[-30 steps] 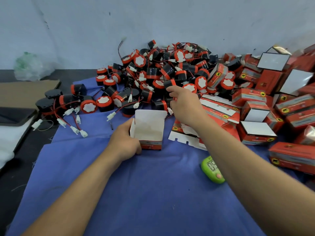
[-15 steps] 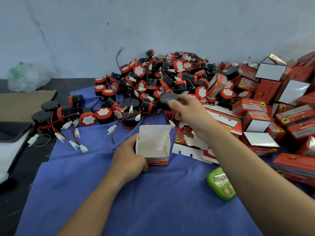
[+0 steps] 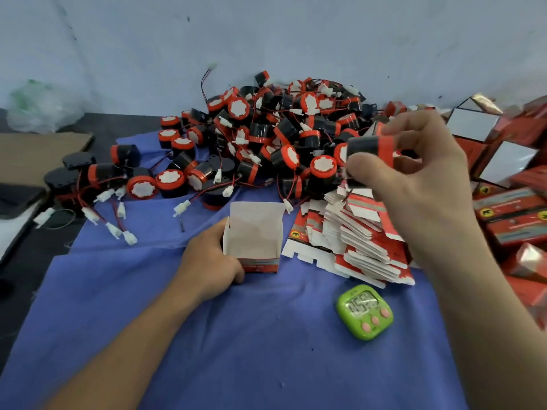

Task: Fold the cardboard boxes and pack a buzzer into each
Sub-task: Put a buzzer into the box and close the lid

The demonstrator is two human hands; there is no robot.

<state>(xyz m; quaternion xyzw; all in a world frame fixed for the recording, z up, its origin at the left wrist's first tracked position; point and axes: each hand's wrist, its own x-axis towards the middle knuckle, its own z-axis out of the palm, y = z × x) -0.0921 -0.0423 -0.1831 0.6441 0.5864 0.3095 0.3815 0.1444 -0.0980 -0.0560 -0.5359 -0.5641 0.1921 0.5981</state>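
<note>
An open red-and-white cardboard box (image 3: pixel 254 232) stands upright on the blue cloth (image 3: pixel 207 335), its top flaps up. My left hand (image 3: pixel 211 261) grips its left side and lower corner. My right hand (image 3: pixel 414 173) is raised to the right of the box and pinches a black-and-red buzzer (image 3: pixel 370 150) between thumb and fingers, its wire hanging down. A big pile of loose buzzers (image 3: pixel 266 143) with red wires and white plugs lies behind the box. A fanned stack of flat unfolded boxes (image 3: pixel 355 241) lies just right of the box.
A green digital timer (image 3: pixel 364 312) sits on the cloth at the front right. Several folded red boxes (image 3: pixel 509 208) are heaped along the right edge. A brown cardboard sheet (image 3: pixel 35 155) and a plastic bag (image 3: pixel 38 108) lie at the far left by the wall.
My right hand has lifted a buzzer out of the pile and raised it up and to the right. My left hand stays on the open box.
</note>
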